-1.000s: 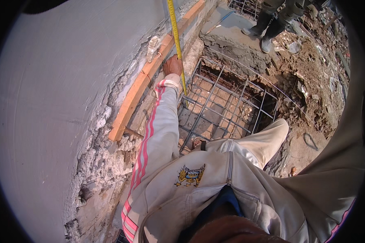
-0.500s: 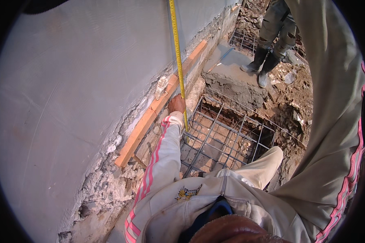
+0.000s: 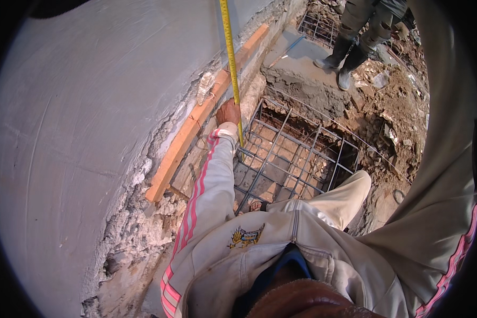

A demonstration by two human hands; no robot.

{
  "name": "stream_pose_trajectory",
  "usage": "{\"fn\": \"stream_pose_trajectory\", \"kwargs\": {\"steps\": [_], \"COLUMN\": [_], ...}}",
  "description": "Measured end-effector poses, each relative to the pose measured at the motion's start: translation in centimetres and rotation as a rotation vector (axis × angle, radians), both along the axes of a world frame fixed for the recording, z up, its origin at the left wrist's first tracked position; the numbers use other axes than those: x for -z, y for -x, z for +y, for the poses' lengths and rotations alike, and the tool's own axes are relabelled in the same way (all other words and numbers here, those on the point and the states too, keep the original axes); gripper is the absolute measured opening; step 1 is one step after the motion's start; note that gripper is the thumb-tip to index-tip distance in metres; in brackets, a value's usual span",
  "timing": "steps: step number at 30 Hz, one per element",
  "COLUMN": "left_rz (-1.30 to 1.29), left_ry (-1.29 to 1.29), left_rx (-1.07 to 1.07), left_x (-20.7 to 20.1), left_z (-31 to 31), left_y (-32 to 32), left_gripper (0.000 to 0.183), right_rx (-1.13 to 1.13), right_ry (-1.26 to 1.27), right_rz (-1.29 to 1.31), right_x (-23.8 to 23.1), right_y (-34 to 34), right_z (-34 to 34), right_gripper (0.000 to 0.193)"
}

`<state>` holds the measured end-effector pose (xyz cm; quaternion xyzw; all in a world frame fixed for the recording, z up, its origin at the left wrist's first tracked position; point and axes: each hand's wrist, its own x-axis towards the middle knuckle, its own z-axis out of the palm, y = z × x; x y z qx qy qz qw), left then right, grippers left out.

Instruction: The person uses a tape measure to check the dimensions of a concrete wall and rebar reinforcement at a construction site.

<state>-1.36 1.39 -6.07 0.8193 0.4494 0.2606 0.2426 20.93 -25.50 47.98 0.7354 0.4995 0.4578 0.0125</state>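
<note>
A yellow tape measure (image 3: 229, 45) runs down in front of the grey plastered wall and past a wooden batten, its lower end reaching the edge of a steel rebar grid. My left hand (image 3: 228, 113) is closed at the tape, just below the batten, with the finger details hard to make out. Right of that hand lies the rebar grid (image 3: 281, 153), tied in squares over a pit. My right arm (image 3: 429, 175) is raised along the right rim, and its hand is out of the picture.
The wooden batten (image 3: 180, 151) leans along the broken foot of the wall (image 3: 79, 116), a clear plastic bag (image 3: 205, 87) beside it. Another person's black boots (image 3: 338, 61) stand near a concrete block (image 3: 297, 79). Rubble and soil (image 3: 376, 116) lie at the right.
The view has shifted, so the grid and batten sit higher in it. My right sleeve has swung further toward the right rim. My left hand stays at the tape.
</note>
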Motion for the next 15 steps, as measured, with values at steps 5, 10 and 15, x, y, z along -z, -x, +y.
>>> {"fn": "stream_pose_trajectory", "kwargs": {"steps": [5, 10, 15], "left_rz": [0.033, 0.065, 0.092], "left_ry": [0.016, 0.021, 0.041], "left_rx": [-0.008, -0.028, -0.038], "left_x": [-0.18, -0.23, -0.46], "left_z": [-0.06, 0.14, 0.06], "left_y": [0.08, -0.07, -0.46], "left_gripper": [0.029, 0.028, 0.028], "right_rx": [-0.002, -0.008, 0.0], "right_ry": [0.002, -0.008, -0.007], "right_rz": [-0.007, -0.012, -0.028], "right_x": [0.23, 0.18, -0.1], "right_y": [0.41, 0.62, 0.93], "right_z": [0.26, 0.2, 0.1], "right_gripper": [0.024, 0.025, 0.025]}}
